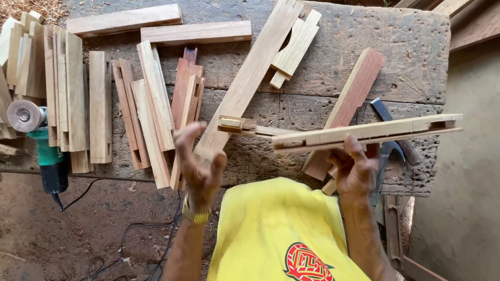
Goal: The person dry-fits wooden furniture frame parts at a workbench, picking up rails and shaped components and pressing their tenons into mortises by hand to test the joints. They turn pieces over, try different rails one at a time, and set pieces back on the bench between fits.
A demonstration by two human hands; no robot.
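I am holding a long pale wooden rail point(364, 132) in my right hand point(357, 169), my fingers wrapping up around its near edge while it is lying almost level, stretching from the middle of the scene out to the right. Its right end is showing a cut slot, and its left end is sitting just beside a short tenoned piece point(237, 125) that is resting on the workbench point(406, 57).

My left hand point(200, 161) is hovering with the fingers spread and loosely curled, gripping nothing, just at the near end of a long plank point(250, 78) that is running diagonally away to the far right. I cannot tell whether the fingertips are touching that plank.

A reddish board point(351, 99) is leaning diagonally behind the rail, and a hammer point(390, 140) is lying at the right edge of the bench, partly hidden by the rail and my hand. To the left, many cut wooden pieces point(99, 104) are lying side by side, and a green angle grinder point(41, 145) is sitting at the far left edge with its cord point(125, 234) trailing over the dirt floor. My yellow shirt point(276, 229) is filling the near middle.
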